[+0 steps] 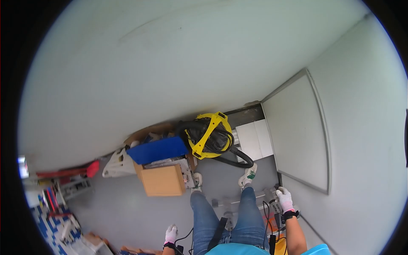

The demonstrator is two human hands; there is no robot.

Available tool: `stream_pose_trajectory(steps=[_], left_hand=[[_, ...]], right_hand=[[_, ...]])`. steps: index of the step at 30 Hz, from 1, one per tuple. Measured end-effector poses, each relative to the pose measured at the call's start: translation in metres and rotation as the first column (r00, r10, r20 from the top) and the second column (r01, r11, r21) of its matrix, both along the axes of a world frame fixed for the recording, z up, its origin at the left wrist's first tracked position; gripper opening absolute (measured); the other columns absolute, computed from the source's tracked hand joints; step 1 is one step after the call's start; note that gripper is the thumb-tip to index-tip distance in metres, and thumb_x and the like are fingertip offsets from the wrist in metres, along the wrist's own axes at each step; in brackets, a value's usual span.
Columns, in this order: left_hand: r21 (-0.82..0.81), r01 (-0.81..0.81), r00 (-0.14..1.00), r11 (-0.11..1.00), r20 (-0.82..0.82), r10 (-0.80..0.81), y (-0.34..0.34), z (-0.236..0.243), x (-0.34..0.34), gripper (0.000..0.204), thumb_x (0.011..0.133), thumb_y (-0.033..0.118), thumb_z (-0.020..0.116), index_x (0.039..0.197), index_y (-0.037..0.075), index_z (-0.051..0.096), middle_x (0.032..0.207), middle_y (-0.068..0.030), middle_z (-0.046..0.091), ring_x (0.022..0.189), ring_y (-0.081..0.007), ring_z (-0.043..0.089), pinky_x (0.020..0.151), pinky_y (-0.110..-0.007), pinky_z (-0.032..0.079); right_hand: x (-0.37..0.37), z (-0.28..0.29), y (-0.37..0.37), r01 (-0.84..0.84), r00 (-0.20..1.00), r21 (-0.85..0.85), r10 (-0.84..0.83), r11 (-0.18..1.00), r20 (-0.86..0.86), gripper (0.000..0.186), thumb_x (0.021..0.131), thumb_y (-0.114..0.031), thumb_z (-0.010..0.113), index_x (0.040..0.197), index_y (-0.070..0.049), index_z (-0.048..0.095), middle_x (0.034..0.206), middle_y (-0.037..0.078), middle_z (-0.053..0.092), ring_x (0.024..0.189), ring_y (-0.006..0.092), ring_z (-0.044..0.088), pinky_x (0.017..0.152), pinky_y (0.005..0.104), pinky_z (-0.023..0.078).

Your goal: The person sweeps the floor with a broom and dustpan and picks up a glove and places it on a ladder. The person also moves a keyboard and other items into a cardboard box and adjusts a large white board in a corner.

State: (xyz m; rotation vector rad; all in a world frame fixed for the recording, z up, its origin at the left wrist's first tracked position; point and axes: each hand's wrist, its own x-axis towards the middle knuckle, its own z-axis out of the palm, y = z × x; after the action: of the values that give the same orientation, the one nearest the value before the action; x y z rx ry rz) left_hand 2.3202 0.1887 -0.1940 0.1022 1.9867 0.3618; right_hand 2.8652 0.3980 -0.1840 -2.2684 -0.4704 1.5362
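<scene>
My left hand (171, 233), in a white glove, hangs low at my left side with its fingers loosely apart and nothing seen in them. My right hand (285, 199), also white-gloved, is held out at my right with the fingers slightly bent and apart. It is nearest to a grey metal fitting (274, 203) beside my right leg; whether it touches this cannot be made out. In front of my feet stands a yellow and black vacuum cleaner (203, 140). Its black hose (238, 165) loops toward my right shoe.
Left of the vacuum are a blue panel (157, 149), a cardboard box (163, 180) and a white plastic bag (119, 163). White boxes (254, 139) lie to its right. A framed white panel (299, 131) leans at the right wall. Black cables (265, 212) hang by my right leg.
</scene>
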Motion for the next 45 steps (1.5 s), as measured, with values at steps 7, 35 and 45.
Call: stream_pose_trajectory(steps=[7,35,45], left_hand=[[0.022,0.168,0.977,0.985,0.127,-0.170,0.061,-0.016,-0.142,0.034,0.084,0.019,0.053,0.114,0.002,0.051,0.087,-0.0035,0.056,0.070,-0.0114,0.053,0.058,-0.024,0.045],[0.454,0.726,-0.393,-0.517,-0.343,-0.853,0.245,-0.058,-0.185,0.009,0.076,0.011,0.056,0.083,0.008,0.051,0.068,-0.0071,0.050,0.063,-0.0227,0.048,0.054,-0.033,0.042],[0.266,0.964,-0.005,0.001,0.019,-1.000,0.084,0.034,-0.132,0.017,0.076,0.020,0.048,0.089,0.010,0.052,0.073,-0.0092,0.053,0.068,-0.0256,0.054,0.061,-0.037,0.046]], right_hand=[[-0.119,-0.003,-0.129,0.347,0.938,-0.072,-0.345,0.935,0.042,0.038,0.084,-0.017,0.056,0.117,0.000,0.049,0.093,0.011,0.060,0.065,0.0143,0.059,0.049,0.0257,0.049],[-0.446,0.025,-0.476,0.757,0.653,-0.244,-0.712,0.606,0.257,0.041,0.080,-0.031,0.054,0.114,-0.007,0.054,0.105,0.012,0.061,0.084,0.0217,0.062,0.073,0.0309,0.049],[-0.461,0.050,-0.651,0.922,0.221,0.252,-0.933,0.295,0.283,0.046,0.079,-0.032,0.057,0.119,-0.010,0.050,0.100,0.013,0.062,0.088,0.0256,0.060,0.077,0.0342,0.047]])
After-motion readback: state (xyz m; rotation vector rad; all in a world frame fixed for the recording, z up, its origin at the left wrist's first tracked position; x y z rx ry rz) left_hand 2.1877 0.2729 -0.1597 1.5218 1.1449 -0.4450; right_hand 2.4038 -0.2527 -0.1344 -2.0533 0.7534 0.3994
